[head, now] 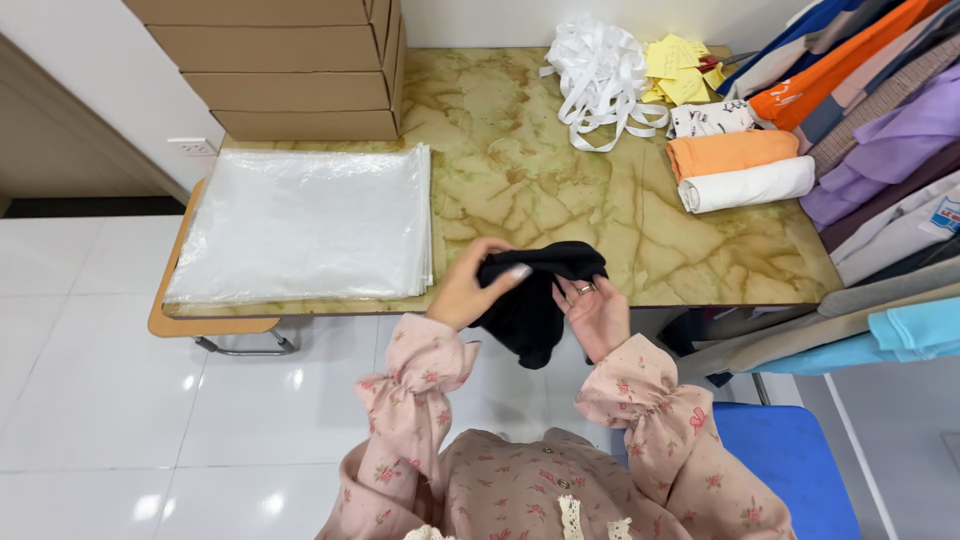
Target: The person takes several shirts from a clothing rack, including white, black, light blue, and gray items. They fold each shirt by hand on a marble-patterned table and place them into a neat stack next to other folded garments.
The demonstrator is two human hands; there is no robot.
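Underfoot, white glossy floor tiles point(90, 380) filled the room around a green-veined marble table point(540, 190). Far left stood four stacked cardboard boxes point(290, 70); nearer lay one stack of clear plastic bags point(300, 225). Far right sat one tangle of white ribbon point(600, 80) and three rolled garments point(740, 160). At the near edge, the left hand point(465, 290) and right hand point(598, 315) both gripped one black garment point(530, 300).

Black garment point(530, 300): soft matt cloth. Table point(560, 180): glossy marble-look top, smooth. Bags point(305, 225): clear glossy plastic, stacked. Boxes point(290, 70): matt cardboard. Rolled pieces point(740, 170): matt cloth. Floor point(90, 380): glossy tile, reflections seen.
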